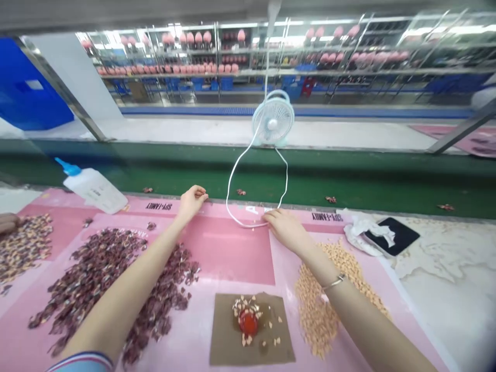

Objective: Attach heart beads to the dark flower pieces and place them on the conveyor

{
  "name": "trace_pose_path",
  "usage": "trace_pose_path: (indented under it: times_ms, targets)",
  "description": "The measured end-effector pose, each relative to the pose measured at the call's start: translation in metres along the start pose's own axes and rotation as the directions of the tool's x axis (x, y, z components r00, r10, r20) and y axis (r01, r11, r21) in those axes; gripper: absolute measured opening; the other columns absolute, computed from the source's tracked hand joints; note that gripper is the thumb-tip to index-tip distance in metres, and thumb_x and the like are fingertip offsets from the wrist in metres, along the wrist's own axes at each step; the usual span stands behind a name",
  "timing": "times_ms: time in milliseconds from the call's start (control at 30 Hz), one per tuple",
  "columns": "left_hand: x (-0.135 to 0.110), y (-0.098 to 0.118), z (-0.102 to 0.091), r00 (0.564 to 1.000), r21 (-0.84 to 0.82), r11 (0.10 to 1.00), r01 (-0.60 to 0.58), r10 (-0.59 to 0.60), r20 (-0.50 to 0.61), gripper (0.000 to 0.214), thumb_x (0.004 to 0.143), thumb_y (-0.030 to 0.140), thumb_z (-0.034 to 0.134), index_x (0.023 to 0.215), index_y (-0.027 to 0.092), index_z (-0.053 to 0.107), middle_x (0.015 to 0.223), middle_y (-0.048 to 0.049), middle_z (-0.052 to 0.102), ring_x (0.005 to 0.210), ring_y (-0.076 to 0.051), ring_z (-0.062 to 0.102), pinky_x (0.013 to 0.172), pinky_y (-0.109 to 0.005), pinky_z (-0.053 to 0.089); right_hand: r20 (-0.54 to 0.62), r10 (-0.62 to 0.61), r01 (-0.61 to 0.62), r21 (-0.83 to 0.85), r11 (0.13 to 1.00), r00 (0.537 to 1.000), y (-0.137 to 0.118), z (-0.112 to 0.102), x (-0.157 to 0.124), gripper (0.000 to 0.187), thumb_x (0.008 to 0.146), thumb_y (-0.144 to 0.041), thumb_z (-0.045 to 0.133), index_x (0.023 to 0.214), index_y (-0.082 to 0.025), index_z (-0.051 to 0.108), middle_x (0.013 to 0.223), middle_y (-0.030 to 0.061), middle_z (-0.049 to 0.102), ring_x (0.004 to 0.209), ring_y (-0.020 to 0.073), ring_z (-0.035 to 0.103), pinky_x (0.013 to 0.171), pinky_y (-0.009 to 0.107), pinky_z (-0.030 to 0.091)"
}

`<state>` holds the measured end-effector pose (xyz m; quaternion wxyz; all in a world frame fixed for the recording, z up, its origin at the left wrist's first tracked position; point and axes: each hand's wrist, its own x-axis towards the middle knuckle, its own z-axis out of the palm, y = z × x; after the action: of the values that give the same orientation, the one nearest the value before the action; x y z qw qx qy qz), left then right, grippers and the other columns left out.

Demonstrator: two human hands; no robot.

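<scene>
My left hand [192, 201] is over the far edge of the pink mat, beside the green belt. Its fingers are pinched together; anything between them is too small to make out. My right hand [284, 228] is low at the mat's far edge, fingers bent together, the tips by a white cord [242, 223]. What they grip, if anything, is hidden. Under my left forearm spreads a pile of small dark maroon pieces [104, 268]. A pile of small beige pieces [318, 305] lies by my right forearm. Between my arms, a brown cardboard square [228, 349] bears a red round thing [248, 323] and scattered beige bits.
A white squeeze bottle [95, 191] with a blue nozzle lies tilted at the left. Beyond the green belt [186, 168], carrying several maroon pieces, stands a small fan [273, 121]. Crumpled tissue [366, 232] and a black pad [399, 235] lie right. Another person's hand [8, 223] shows far left.
</scene>
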<state>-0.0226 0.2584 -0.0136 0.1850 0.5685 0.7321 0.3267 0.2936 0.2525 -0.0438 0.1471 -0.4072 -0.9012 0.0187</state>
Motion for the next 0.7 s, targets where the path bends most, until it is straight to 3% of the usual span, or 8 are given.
trace_pose_path:
  times_ms: [67,167,233,300,400,500,600,700]
  targets:
    - [0.025,-0.002,0.009,0.999,0.095,0.995,-0.034,0.037,-0.038,0.035,0.101,0.036,0.068,0.129,0.016,0.064,0.128,-0.0111,0.067,0.108,-0.025,0.069,0.092,-0.046,0.062,0.025,-0.01,0.01,-0.001,1.0,1.0,0.013,0.006,0.011,0.022,0.101,-0.036,0.067,0.114,-0.017,0.068,0.115,0.0059,0.071,0.1,0.0191,0.07,0.09,0.041,0.061]
    - [0.044,0.0,0.026,0.988,0.216,0.969,-0.119,0.138,-0.076,0.037,0.101,0.036,0.068,0.132,0.017,0.063,0.135,-0.0122,0.064,0.116,-0.027,0.067,0.097,-0.05,0.059,0.01,-0.021,0.021,0.036,0.999,1.0,0.022,0.009,0.013,0.025,0.102,-0.038,0.066,0.115,-0.017,0.068,0.113,0.0056,0.07,0.094,0.0176,0.07,0.085,0.038,0.061]
    - [0.051,0.007,0.042,0.971,0.274,0.938,-0.214,0.234,-0.043,0.038,0.101,0.036,0.067,0.134,0.018,0.062,0.138,-0.0126,0.062,0.119,-0.029,0.065,0.1,-0.051,0.058,-0.053,-0.008,0.013,0.088,0.996,0.999,0.024,0.006,0.012,0.023,0.102,-0.038,0.067,0.11,-0.017,0.068,0.107,0.004,0.071,0.091,0.0165,0.069,0.082,0.036,0.061]
    - [0.056,0.02,0.061,0.937,0.299,0.889,-0.346,0.345,0.059,0.038,0.1,0.036,0.068,0.134,0.018,0.062,0.14,-0.0127,0.062,0.121,-0.029,0.064,0.102,-0.052,0.057,-0.164,0.035,-0.009,0.158,0.987,0.986,0.026,-0.005,0.012,0.017,0.104,-0.033,0.062,0.103,-0.017,0.068,0.1,0.0034,0.071,0.089,0.0162,0.069,0.081,0.035,0.06]
    - [0.06,0.044,0.093,0.844,0.275,0.801,-0.531,0.472,0.254,0.037,0.101,0.036,0.067,0.133,0.018,0.063,0.138,-0.0124,0.063,0.12,-0.028,0.065,0.101,-0.051,0.058,-0.37,0.147,-0.04,0.28,0.959,0.917,0.029,-0.033,0.013,0.022,0.107,-0.027,0.048,0.098,-0.019,0.066,0.095,0.0062,0.071,0.088,0.0179,0.069,0.08,0.034,0.059]
    - [0.06,0.061,0.117,0.783,0.253,0.758,-0.601,0.496,0.375,0.036,0.101,0.036,0.067,0.131,0.017,0.064,0.133,-0.0117,0.065,0.114,-0.027,0.068,0.097,-0.049,0.06,-0.517,0.265,-0.043,0.401,0.915,0.814,0.029,-0.067,0.011,0.025,0.107,-0.034,0.045,0.102,-0.022,0.066,0.096,0.0064,0.072,0.085,0.0185,0.069,0.076,0.034,0.058]
    - [0.057,0.058,0.111,0.799,0.277,0.77,-0.575,0.454,0.394,0.034,0.101,0.036,0.067,0.129,0.017,0.064,0.131,-0.0114,0.066,0.111,-0.026,0.068,0.095,-0.047,0.061,-0.575,0.368,-0.038,0.504,0.863,0.73,0.03,-0.09,0.009,0.021,0.103,-0.04,0.054,0.103,-0.024,0.066,0.1,0.0048,0.074,0.082,0.0181,0.069,0.076,0.034,0.057]
    - [0.056,0.03,0.065,0.883,0.363,0.814,-0.454,0.357,0.304,0.033,0.101,0.036,0.066,0.129,0.018,0.065,0.133,-0.0116,0.066,0.113,-0.026,0.068,0.096,-0.048,0.06,-0.58,0.456,-0.039,0.589,0.808,0.675,0.034,-0.098,0.01,0.02,0.099,-0.043,0.06,0.101,-0.025,0.067,0.101,0.0046,0.075,0.076,0.0172,0.067,0.074,0.035,0.057]
